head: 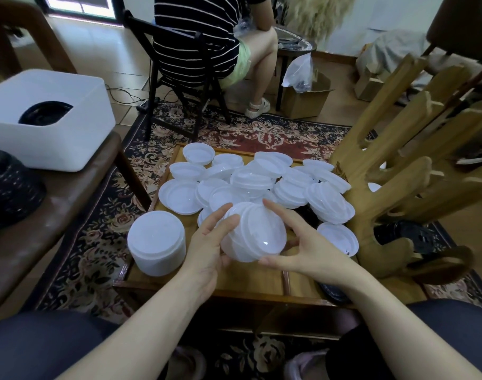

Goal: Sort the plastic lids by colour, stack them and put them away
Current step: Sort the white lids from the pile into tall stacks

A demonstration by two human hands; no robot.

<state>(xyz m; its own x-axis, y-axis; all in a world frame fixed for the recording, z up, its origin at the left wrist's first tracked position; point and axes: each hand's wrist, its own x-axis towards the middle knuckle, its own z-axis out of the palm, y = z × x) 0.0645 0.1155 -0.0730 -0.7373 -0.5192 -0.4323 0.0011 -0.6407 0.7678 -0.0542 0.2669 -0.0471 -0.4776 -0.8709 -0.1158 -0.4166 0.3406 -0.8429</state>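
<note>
Both hands (207, 250) (308, 252) around a tilted stack of white lids (252, 233).

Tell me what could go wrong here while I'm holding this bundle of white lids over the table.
1. The held stack of white lids is tilted and pinched only at its sides by the left hand and right hand; it could fan apart and drop onto the loose lid pile.
2. The finished white stack stands at the wooden table's edge; a left elbow nudge might tip it onto the rug.
</note>
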